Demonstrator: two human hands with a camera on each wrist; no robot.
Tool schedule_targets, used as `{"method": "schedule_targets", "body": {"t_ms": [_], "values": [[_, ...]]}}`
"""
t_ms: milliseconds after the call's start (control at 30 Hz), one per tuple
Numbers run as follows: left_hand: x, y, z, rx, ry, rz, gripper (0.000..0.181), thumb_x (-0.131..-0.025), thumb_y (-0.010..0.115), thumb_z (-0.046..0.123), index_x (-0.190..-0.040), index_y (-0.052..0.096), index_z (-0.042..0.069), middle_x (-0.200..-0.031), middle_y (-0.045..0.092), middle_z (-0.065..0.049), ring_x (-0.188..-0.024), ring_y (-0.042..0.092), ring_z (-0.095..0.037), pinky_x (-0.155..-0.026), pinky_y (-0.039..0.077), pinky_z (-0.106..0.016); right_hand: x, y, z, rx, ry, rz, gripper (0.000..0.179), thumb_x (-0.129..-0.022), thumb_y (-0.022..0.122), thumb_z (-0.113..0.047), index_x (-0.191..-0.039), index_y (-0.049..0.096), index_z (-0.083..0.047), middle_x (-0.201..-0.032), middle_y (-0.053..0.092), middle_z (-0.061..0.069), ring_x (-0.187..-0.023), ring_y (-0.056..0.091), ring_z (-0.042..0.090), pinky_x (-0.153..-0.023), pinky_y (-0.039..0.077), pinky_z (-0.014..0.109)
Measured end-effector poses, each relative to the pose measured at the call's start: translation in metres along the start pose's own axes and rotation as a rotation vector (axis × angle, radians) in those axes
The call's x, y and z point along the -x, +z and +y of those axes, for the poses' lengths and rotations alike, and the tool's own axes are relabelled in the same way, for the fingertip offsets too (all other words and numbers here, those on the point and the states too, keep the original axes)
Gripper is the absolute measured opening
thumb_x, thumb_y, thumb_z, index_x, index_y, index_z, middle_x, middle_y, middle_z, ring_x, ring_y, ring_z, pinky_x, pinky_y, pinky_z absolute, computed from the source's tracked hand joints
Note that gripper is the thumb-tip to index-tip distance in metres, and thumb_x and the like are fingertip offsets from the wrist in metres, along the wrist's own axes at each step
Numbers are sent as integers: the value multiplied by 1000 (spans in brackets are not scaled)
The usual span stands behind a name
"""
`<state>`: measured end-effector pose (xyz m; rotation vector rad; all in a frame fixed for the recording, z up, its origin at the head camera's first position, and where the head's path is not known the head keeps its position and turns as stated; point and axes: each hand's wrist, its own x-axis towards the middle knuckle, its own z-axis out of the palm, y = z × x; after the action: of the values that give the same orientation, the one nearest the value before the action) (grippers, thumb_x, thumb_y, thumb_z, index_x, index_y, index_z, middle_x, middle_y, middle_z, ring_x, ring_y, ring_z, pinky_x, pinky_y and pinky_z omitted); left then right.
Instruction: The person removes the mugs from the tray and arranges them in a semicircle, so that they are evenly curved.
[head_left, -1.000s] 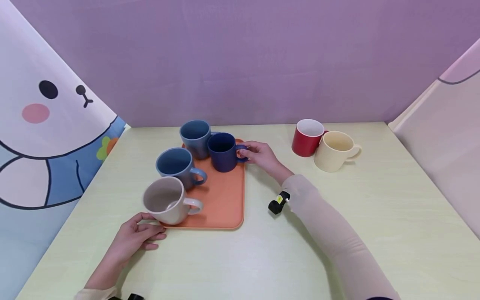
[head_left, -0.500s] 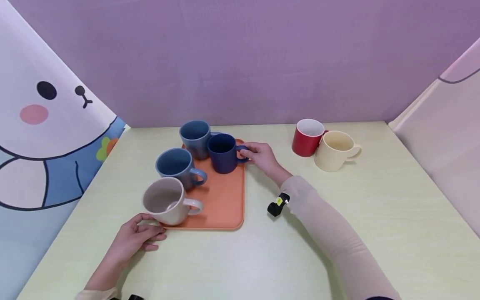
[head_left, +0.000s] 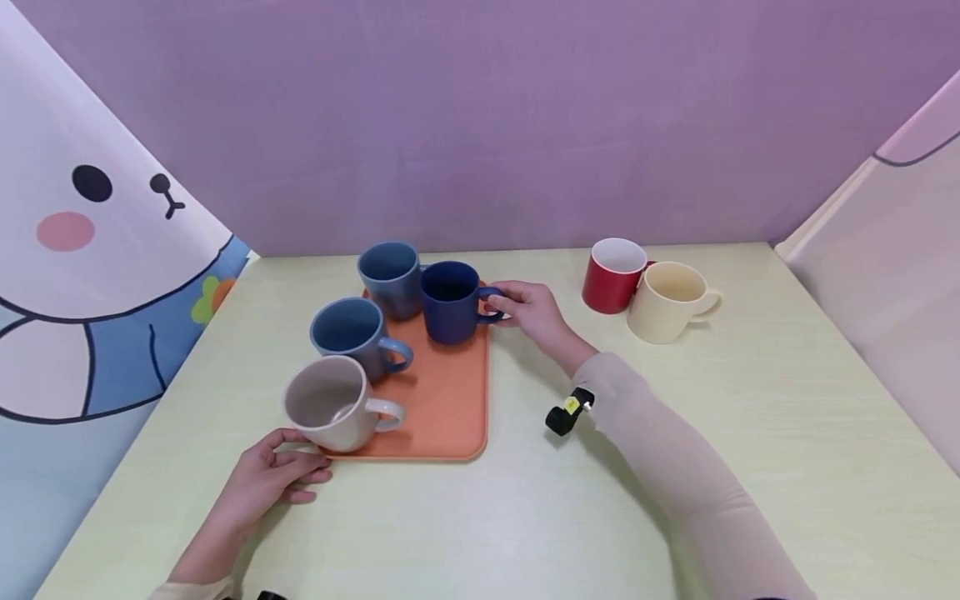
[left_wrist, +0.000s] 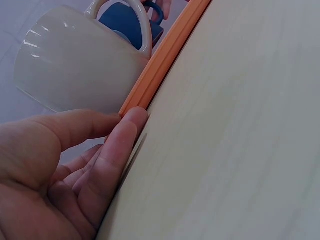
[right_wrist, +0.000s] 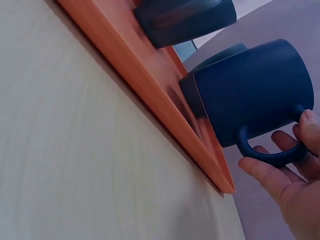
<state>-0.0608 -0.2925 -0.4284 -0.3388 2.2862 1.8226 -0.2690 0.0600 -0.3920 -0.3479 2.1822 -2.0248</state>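
I've got the R hand (head_left: pixel 528 312) pinching the handle (right_wrist: pixel 246 145) of the dark navy-blue straight-sided mug (head_left: pixel 453 308); mug's upright over the far R part of the orange rectangular tray (head_left: pixel 438 408), looks just clear of it. My L hand (head_left: pixel 270 475) pinches the tray's near L corner, just beside the pale-grey glossy mug (head_left: pixel 345 417). Tray also has a wide slate-blue mug (head_left: pixel 352 337) mid-L & a 2nd slate-blue mug (head_left: pixel 393 287) at back, next to the navy one. Off R on the pale wood-look table (head_left: pixel 750 417): red mug w/ white inside (head_left: pixel 609 287), cream mug (head_left: pixel 663 308) right by it.
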Motion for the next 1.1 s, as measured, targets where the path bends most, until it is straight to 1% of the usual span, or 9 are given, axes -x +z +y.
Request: {"method": "schedule_targets", "body": {"t_ms": [133, 267, 367, 500, 667, 833, 1000, 1100], "values": [[-1, 0, 1, 0, 2, -2, 35, -96, 65, 4, -122, 45, -8, -94, 74, -14, -79, 73, -16, -64, 61, -34, 5, -6, 0, -7, 6, -7, 29, -98, 62, -5, -124, 65, 7, -115, 67, 28, -106, 67, 39, -80, 59, 39], [-1, 0, 1, -4, -3, -3, 35, -96, 65, 4, -122, 45, -8, -94, 74, -14, -79, 74, -16, -64, 61, -34, 9, -12, 2, 13, 14, -2, 29, -98, 63, -4, -124, 64, 8, -116, 67, 27, -103, 68, 34, -80, 59, 38], [-1, -1, 1, -6, -3, -2, 35, -96, 65, 4, -122, 45, -8, -94, 74, -14, -78, 74, -16, -64, 61, -34, 13, -17, 3, 2, 13, 3, 29, -97, 63, -3, -124, 64, 9, -117, 66, 27, -101, 69, 31, -80, 59, 37], [-1, -1, 2, -6, 4, -5, 35, -96, 65, 4, -122, 45, -8, -93, 74, -13, -78, 73, -16, -64, 61, -34, 19, -21, 2, -36, 12, 12, 30, -97, 62, -1, -125, 62, 10, -120, 64, 29, -103, 69, 33, -79, 59, 38], [-2, 0, 1, 0, 13, -6, 34, -96, 65, 3, -120, 45, -9, -93, 74, -13, -78, 73, -16, -63, 61, -34, 26, -28, 0, -47, 18, 8, 32, -98, 61, -1, -127, 60, 11, -122, 63, 29, -104, 69, 33, -79, 59, 37], [-2, -1, 1, 3, 20, -7, 33, -96, 64, 3, -120, 45, -8, -92, 75, -12, -78, 73, -16, -63, 61, -34, 32, -41, 0, -20, 24, 12, 32, -98, 61, -3, -128, 61, 8, -123, 64, 27, -104, 69, 30, -79, 59, 35], [-2, -1, 0, 2, 13, -4, 34, -95, 65, 3, -121, 45, -8, -93, 74, -13, -78, 73, -16, -63, 61, -34, 38, -53, 2, 5, 7, 5, 33, -98, 61, -3, -129, 60, 9, -121, 64, 27, -108, 67, 35, -80, 59, 35], [-2, -2, 0, 1, 5, -4, 35, -96, 65, 3, -121, 44, -9, -94, 74, -14, -79, 73, -16, -64, 61, -34, 42, -59, 3, 29, -9, 3, 32, -98, 60, -2, -128, 60, 10, -119, 65, 27, -106, 67, 36, -79, 59, 35]]}}
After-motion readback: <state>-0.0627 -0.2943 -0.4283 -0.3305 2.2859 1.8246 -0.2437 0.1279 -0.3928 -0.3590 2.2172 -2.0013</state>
